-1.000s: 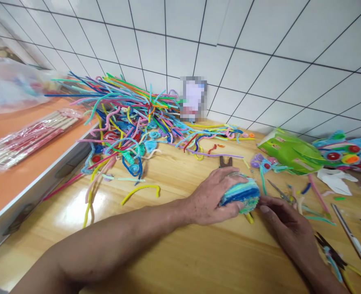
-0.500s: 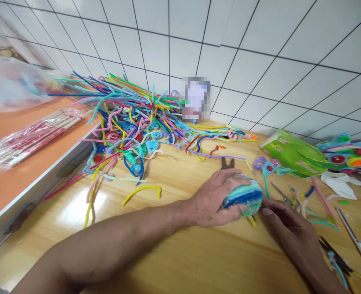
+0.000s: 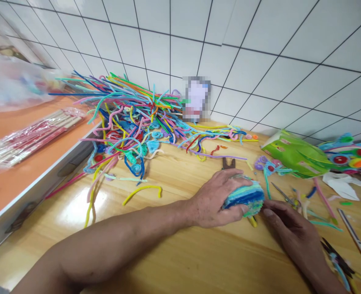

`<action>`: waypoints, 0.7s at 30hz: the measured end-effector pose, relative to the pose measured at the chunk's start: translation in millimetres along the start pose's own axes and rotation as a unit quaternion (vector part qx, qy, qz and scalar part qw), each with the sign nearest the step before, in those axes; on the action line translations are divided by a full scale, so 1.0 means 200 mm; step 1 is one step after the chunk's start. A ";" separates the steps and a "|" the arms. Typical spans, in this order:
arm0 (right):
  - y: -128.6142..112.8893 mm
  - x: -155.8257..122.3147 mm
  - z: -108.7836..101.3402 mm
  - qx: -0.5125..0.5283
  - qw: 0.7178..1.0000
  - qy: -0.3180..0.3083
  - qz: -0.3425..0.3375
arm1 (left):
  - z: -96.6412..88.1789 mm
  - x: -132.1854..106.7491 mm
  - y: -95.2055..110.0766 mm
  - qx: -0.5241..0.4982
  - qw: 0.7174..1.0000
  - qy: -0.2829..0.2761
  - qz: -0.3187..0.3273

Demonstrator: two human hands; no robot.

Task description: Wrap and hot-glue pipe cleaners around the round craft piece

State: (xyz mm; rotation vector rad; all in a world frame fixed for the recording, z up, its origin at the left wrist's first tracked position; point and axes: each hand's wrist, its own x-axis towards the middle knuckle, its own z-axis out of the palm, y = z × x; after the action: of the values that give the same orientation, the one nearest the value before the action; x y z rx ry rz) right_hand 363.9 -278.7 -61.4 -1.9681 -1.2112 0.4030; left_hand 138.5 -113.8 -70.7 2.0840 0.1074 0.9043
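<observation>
Left hand (image 3: 215, 200) grips a blue-and-green fuzzy round piece (image 3: 244, 198) over the wooden table (image 3: 168, 261), thumb along its near side; right hand (image 3: 293, 228) has bent fingers at the piece's right edge, whether pinching anything I cannot tell; pliers (image 3: 228, 163) show just beyond; farther right lies a green packet (image 3: 296, 155), its printed patches too small to read; at far left, a clear sleeve (image 3: 76, 110) holds wooden sticks (image 3: 36, 136), and a translucent bag (image 3: 5, 100) holds blurred coloured contents.
</observation>
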 end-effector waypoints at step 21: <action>0.03 0.00 0.01 0.011 1.000 -0.002 -0.002 | 0.00 0.00 0.01 -0.003 1.000 0.002 0.005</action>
State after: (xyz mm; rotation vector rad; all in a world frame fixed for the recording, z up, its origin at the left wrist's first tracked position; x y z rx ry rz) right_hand 365.8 -279.9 -66.7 -1.9457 -1.2090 0.4169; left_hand 138.4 -113.7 -69.3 2.0783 0.0962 0.9142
